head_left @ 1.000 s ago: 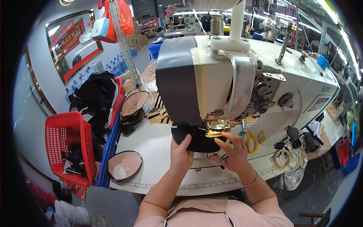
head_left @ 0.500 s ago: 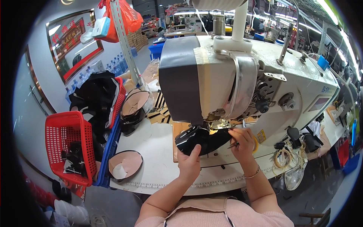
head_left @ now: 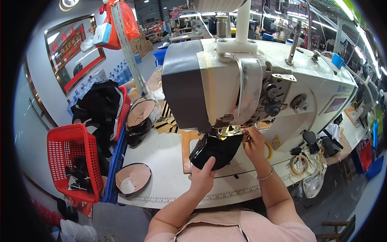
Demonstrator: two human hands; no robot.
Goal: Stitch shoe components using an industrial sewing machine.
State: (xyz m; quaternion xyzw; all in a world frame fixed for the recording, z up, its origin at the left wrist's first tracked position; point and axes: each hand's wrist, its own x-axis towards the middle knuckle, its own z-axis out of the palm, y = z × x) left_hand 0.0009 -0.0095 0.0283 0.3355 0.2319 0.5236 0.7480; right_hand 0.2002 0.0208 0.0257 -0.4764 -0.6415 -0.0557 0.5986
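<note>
Head view: a black curved workpiece (head_left: 215,151) was held beneath the head of a large sewing machine (head_left: 250,80) on the white table (head_left: 161,169). The left hand (head_left: 202,177) was closed on its lower edge, thumb on top. The right hand (head_left: 254,143) was pinched on its right end near the needle, which was hidden by the machine head. A red basket (head_left: 66,153) was seen at left, its contents hard to make out.
</note>
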